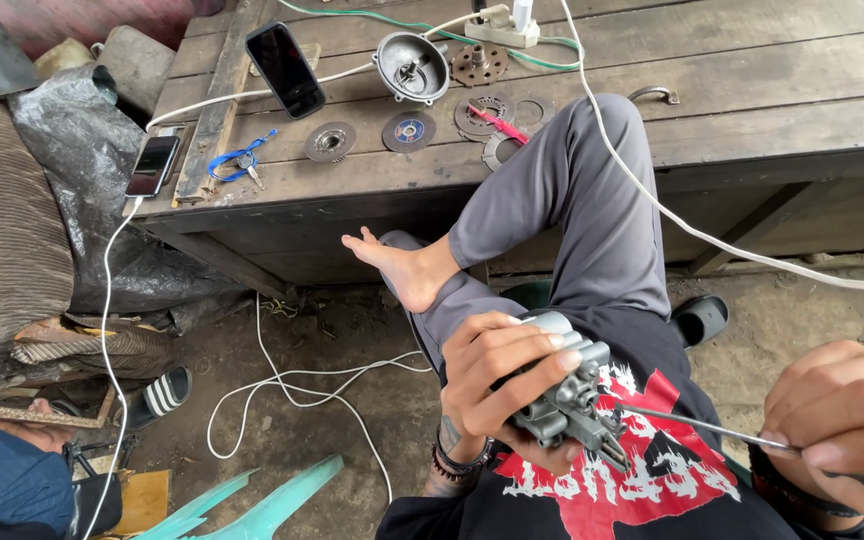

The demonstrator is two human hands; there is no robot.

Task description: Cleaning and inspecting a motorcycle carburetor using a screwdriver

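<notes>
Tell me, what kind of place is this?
Probably a small repair workshop. Round metal parts lie on a rough wooden bench, and the left hand holds a grey metal machine part while the right hand works it with a thin tool.

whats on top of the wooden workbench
On the wooden workbench lie a black phone, a round metal housing, several metal discs, blue-tagged keys and a white power strip. The person's raised knee hides part of it.
</notes>
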